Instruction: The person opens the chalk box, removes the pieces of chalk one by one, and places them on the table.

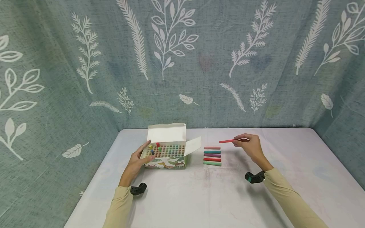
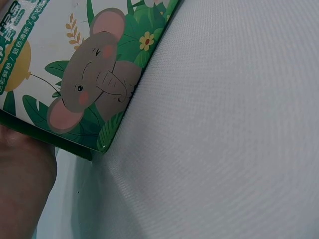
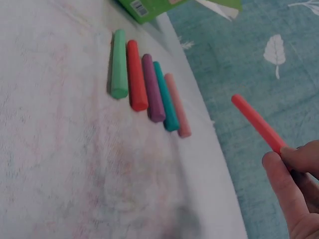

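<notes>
My right hand (image 1: 251,147) pinches a red chalk stick (image 1: 226,141) by one end, held above the table. In the right wrist view, thumb and fingertips meet on that stick (image 3: 256,122) and its far end points away from the hand. My left hand (image 1: 136,163) grips the left end of an open chalk box (image 1: 165,163), thumb at the front edge, fingers along the side. Rows of chalk ends fill the box; a few coloured sticks (image 1: 157,144) stand higher at its left. The left wrist view shows the box's printed elephant (image 2: 89,79); most of the hand is hidden there.
Between box and right hand, several chalk sticks lie in a row on the white table (image 1: 182,196): pink (image 1: 212,148), teal (image 1: 212,152), purple (image 1: 212,155), red (image 1: 212,160) and green (image 1: 212,163). The raised lid (image 1: 166,133) and side flap (image 1: 193,145) stand near the curtain (image 1: 211,104).
</notes>
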The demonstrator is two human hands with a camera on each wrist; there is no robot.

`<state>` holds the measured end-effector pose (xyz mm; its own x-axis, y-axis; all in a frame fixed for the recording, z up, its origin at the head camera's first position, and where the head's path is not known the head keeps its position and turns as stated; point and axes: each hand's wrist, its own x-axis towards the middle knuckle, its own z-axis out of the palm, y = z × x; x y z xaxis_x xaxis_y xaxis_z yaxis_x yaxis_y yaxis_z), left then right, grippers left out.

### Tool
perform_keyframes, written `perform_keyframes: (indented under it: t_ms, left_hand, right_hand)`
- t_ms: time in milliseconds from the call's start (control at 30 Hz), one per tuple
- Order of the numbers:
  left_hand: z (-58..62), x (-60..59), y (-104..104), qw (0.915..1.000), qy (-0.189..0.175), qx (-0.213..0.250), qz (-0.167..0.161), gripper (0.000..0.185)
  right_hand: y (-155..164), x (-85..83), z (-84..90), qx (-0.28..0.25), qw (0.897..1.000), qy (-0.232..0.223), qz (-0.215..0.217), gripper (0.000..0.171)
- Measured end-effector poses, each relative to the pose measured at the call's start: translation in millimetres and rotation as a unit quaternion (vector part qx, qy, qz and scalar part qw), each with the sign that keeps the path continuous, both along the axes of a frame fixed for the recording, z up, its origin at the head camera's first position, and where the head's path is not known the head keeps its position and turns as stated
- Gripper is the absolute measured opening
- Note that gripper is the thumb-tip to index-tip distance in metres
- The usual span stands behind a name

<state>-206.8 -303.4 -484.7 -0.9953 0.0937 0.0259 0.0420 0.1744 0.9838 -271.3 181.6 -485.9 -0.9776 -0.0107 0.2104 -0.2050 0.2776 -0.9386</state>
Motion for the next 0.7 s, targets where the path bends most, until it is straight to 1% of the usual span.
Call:
perform_keyframes:
  t_ms: [67, 100, 133, 233, 367, 467, 567, 700]
  left_hand:
    - [-1.1, 0.0, -0.6, 1.0, -0.002, 0.001, 0.002, 0.076]
    - [-1.5, 0.0, -0.7, 1.0, -0.004, 0.001, 0.004, 0.076]
    - [-1.9, -0.2, -0.9, 1.0, -0.006, 0.001, 0.006, 0.076]
    - [-2.4, -0.8, -1.1, 0.9999, -0.006, -0.004, 0.008, 0.076]
    - [-1.1, -0.4, -0.6, 0.9999, -0.007, -0.009, 0.01, 0.075]
    - [0.1, 0.6, -0.1, 0.9999, -0.01, -0.004, 0.01, 0.075]
    - [0.4, 1.2, 0.0, 0.9998, -0.009, -0.007, 0.015, 0.075]
    - [-0.4, 0.5, -0.5, 0.9997, -0.012, -0.01, 0.018, 0.073]
  right_hand:
    - [3.0, -1.6, -5.5, -0.003, 1.0, -0.007, -0.002, 0.031]
    - [3.3, 0.2, -4.6, -0.007, 1.0, -0.013, -0.006, 0.031]
    - [3.4, 2.6, -2.7, -0.016, 1.0, -0.025, -0.008, 0.031]
    - [2.9, 11.3, 7.9, -0.021, 0.998, -0.059, -0.012, 0.031]
    - [5.4, 15.1, 11.2, -0.009, 0.995, -0.094, -0.018, 0.029]
    - [8.0, 14.7, 7.9, 0.007, 0.994, -0.105, -0.025, 0.027]
    - [10.7, 11.9, 0.9, 0.027, 0.993, -0.109, -0.032, 0.026]
    - [13.9, 7.4, -7.4, 0.024, 0.991, -0.126, -0.032, 0.026]
